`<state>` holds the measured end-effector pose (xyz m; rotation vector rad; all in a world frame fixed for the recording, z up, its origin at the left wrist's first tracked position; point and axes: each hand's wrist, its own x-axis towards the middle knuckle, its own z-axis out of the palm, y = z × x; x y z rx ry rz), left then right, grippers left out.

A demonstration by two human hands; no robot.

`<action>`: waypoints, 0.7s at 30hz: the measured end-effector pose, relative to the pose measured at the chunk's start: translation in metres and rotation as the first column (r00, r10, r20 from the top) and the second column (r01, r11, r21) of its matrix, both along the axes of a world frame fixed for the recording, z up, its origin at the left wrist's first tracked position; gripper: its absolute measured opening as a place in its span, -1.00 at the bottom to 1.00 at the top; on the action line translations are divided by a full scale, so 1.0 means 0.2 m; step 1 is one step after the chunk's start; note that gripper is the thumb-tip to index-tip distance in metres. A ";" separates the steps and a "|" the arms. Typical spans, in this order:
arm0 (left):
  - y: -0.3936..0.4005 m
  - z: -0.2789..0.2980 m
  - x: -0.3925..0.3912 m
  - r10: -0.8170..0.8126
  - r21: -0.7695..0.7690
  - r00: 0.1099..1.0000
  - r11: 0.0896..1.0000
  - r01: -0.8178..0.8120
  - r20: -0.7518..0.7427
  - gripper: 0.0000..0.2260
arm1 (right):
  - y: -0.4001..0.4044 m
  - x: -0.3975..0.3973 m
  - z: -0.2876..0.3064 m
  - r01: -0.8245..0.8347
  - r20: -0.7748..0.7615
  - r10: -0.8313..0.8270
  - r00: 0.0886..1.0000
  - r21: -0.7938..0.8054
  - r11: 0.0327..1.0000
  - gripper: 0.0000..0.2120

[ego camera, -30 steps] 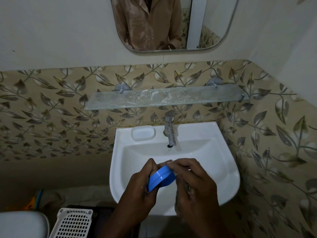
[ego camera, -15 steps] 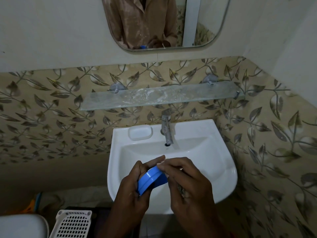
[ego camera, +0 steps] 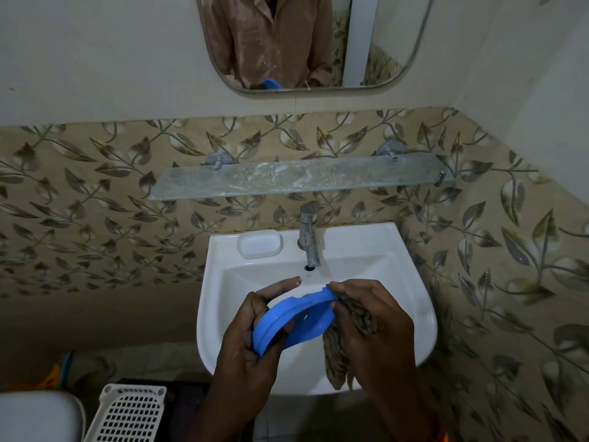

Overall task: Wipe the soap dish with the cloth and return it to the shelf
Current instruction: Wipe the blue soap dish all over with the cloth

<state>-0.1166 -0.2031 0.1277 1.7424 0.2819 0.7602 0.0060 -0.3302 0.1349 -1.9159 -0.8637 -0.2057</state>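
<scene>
A blue plastic soap dish is held tilted over the white sink. My left hand grips its lower left rim, index finger stretched along the top. My right hand holds a brown patterned cloth bunched in its fingers and pinches it against the dish's upper right edge; the cloth's tail hangs below. The glass shelf is fixed to the tiled wall above the tap, smeared with white residue, and nothing stands on it.
A chrome tap rises at the sink's back, beside a moulded soap recess. A mirror hangs above. A white perforated basket and a white rounded object sit at lower left.
The dish has been turned and tilted so its inside shows more. My right hand has slid to its upper right edge, and the cloth is now visible hanging below.
</scene>
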 end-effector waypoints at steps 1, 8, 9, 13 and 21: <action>0.00 0.00 0.01 0.009 -0.014 1.000 1.000 -0.009 0.000 -0.85 | -0.01 0.00 0.00 0.012 0.052 -0.012 0.999 -0.003 1.000 -0.84; 0.05 -0.02 -0.01 -0.261 -0.179 0.899 0.961 0.209 -0.351 -0.54 | -0.03 -0.01 0.02 -0.042 0.261 0.067 0.963 -0.098 0.994 -0.83; 0.04 -0.01 0.00 -0.319 -0.241 0.865 0.941 0.239 -0.389 -0.53 | -0.02 -0.02 0.02 -0.078 0.256 0.114 0.960 -0.145 0.986 -0.84; 0.01 0.02 0.04 -0.360 -0.362 0.853 0.905 0.222 -0.378 -0.64 | 0.00 -0.02 0.01 -0.307 0.265 0.432 0.862 -0.404 0.862 -0.67; 0.04 0.06 0.04 -0.318 -0.207 0.849 0.946 0.251 -0.422 -0.80 | -0.03 -0.11 0.05 -0.306 0.225 0.357 0.907 -0.234 0.923 -0.72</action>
